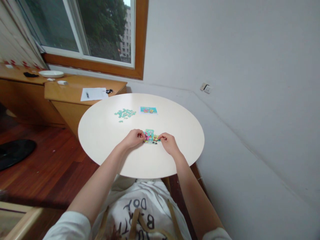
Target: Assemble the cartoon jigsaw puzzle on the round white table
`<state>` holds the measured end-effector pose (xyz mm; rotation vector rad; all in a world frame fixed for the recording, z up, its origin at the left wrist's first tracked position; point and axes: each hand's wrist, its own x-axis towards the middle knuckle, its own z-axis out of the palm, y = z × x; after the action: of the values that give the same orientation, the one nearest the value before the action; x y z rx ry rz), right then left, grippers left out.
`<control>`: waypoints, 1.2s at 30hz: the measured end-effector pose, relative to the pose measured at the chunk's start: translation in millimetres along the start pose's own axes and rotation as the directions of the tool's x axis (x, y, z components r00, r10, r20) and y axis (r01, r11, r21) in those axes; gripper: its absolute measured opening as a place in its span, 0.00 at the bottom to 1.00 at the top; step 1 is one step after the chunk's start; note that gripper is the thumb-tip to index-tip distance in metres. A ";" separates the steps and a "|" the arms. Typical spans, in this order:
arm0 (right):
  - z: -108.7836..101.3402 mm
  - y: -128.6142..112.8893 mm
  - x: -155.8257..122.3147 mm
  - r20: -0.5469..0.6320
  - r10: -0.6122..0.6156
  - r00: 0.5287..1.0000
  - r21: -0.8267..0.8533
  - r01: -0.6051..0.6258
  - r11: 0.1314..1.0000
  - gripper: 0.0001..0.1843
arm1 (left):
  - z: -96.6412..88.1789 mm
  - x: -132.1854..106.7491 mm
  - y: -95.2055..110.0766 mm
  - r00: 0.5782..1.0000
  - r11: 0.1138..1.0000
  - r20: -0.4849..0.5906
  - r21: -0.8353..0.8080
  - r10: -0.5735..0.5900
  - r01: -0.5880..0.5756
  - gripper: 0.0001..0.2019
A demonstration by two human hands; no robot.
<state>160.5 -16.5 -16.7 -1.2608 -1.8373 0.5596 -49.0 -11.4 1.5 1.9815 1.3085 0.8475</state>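
A partly joined jigsaw puzzle [150, 137] with bright cartoon figures lies on the round white table [105, 146] in front of me. My left hand [136, 137] is at its left edge, thumb and forefinger pinched close together there. At the right edge my right hand [168, 141] has its fingertips pressed together on the yellow figure's side. Whether either hand grips a single piece is too small to make out. Beyond the left hand lies a loose heap of green puzzle pieces [125, 113], with one piece [121, 121] apart from it.
A small picture card [148, 110] with similar cartoon figures lies behind the puzzle. Wooden cabinets [70, 93] stand behind left, bearing a paper sheet [93, 94], keys [109, 91] and a white plate [51, 74]. The wall [225, 66] rises close on the right.
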 end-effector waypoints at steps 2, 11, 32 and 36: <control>-0.5 -0.8 -0.1 0.001 0.000 1.000 0.000 0.000 1.000 0.13 | 0.7 0.6 -3.2 0.999 1.000 0.045 -0.018 0.004 -0.003 0.06; -2.4 -5.6 -0.6 0.004 0.000 1.000 0.003 0.000 1.000 0.13 | 0.8 -0.1 -4.0 0.998 1.000 0.064 0.007 0.009 -0.009 0.05; 9.8 -19.0 -8.9 0.355 0.026 0.935 -0.424 0.136 0.896 0.23 | -8.3 5.9 -3.1 0.903 0.979 -0.398 -0.182 -0.163 0.096 0.05; 8.3 -23.4 -8.2 0.343 0.051 0.938 -0.457 0.120 0.881 0.23 | -8.2 6.0 -0.5 0.894 0.978 -0.414 -0.184 -0.172 0.102 0.05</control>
<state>142.2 -32.6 -7.3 -1.5122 -2.3935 0.3312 -53.8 -4.5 7.2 1.6085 1.5465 1.3259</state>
